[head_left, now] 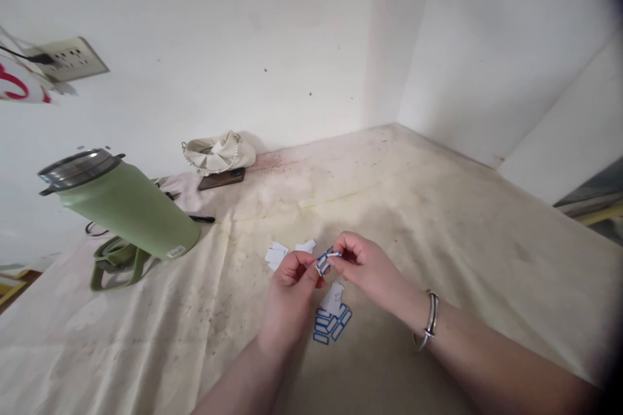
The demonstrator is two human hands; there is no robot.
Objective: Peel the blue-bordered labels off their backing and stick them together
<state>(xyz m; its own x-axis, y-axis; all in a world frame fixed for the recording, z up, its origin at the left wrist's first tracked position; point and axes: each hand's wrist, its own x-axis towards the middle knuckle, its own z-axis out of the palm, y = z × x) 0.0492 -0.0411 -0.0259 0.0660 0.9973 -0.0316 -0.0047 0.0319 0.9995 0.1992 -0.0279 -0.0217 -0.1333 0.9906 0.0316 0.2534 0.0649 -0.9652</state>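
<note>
Between the fingertips of both hands is a small sheet of blue-bordered white labels [323, 264]. My left hand [292, 295] pinches its left side, thumb and fingers closed. Its upper right part is pinched by my right hand [365, 266], where a label edge seems raised, though I cannot tell whether it is peeled off. Just below lie several more blue-bordered labels [335, 324] on the cloth, with a white paper piece [333, 299] partly over them. Beyond my left hand rest small white paper pieces [276, 254] and another white piece [305, 246].
At the left a green bottle [131, 207] stands without its lid; a green lid with a handle [117, 262] lies beside it. A pen [202, 219], a phone [221, 179] and a white pouch with a beaded strap [219, 151] are near the wall. A wrinkled cloth [243, 337] covers the table.
</note>
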